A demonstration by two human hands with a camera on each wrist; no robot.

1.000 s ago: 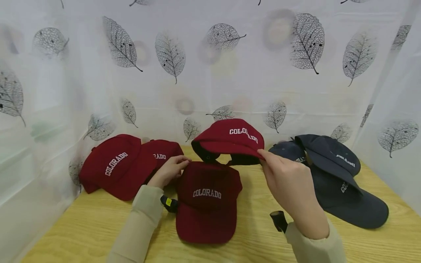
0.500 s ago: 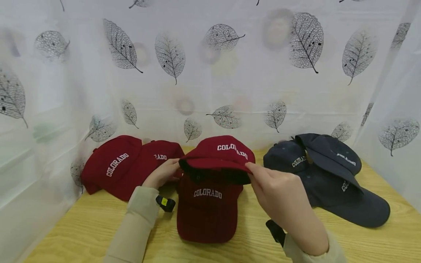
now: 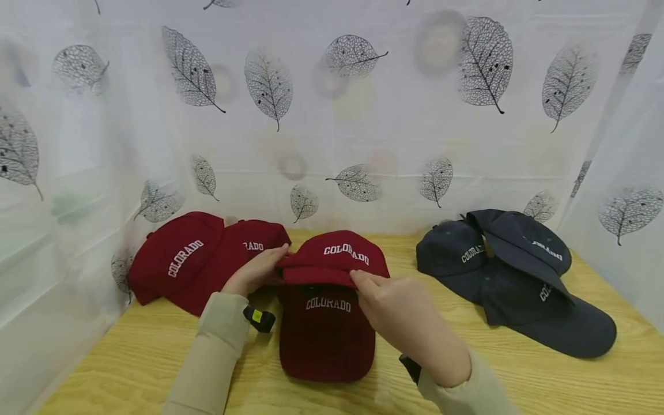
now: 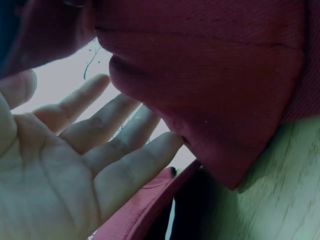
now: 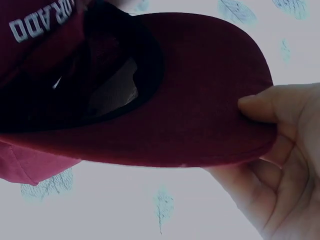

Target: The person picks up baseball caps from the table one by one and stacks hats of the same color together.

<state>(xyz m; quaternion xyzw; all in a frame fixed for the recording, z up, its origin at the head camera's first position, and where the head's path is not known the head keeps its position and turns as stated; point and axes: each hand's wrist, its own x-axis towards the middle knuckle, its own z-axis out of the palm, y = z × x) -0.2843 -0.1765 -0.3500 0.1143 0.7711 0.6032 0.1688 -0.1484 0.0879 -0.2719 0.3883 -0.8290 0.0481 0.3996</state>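
In the head view a maroon baseball cap [image 3: 328, 343] lettered COLORADO lies on the table, brim facing me. Just above its crown is a second maroon cap [image 3: 339, 251], tilted, its brim end raised toward me. My right hand [image 3: 404, 317] pinches this upper cap's brim [image 5: 210, 75], thumb on the underside in the right wrist view. To the left, my left hand [image 3: 254, 274] is beside the two caps. Its fingers [image 4: 127, 167] are spread and nearly straight in the left wrist view, fingertips against maroon cloth. Whether the two crowns touch is hidden by the upper brim.
Two more maroon caps [image 3: 181, 259] overlap at the left of the wooden table [image 3: 119, 357]. Several dark navy caps [image 3: 524, 300] lie piled at the right. A white leaf-printed curtain [image 3: 321, 132] hangs behind and along both sides.
The right hand has brought the upper maroon cap down and slightly left, onto or close over the lower cap's crown. The left hand has shifted slightly left, staying beside the caps.
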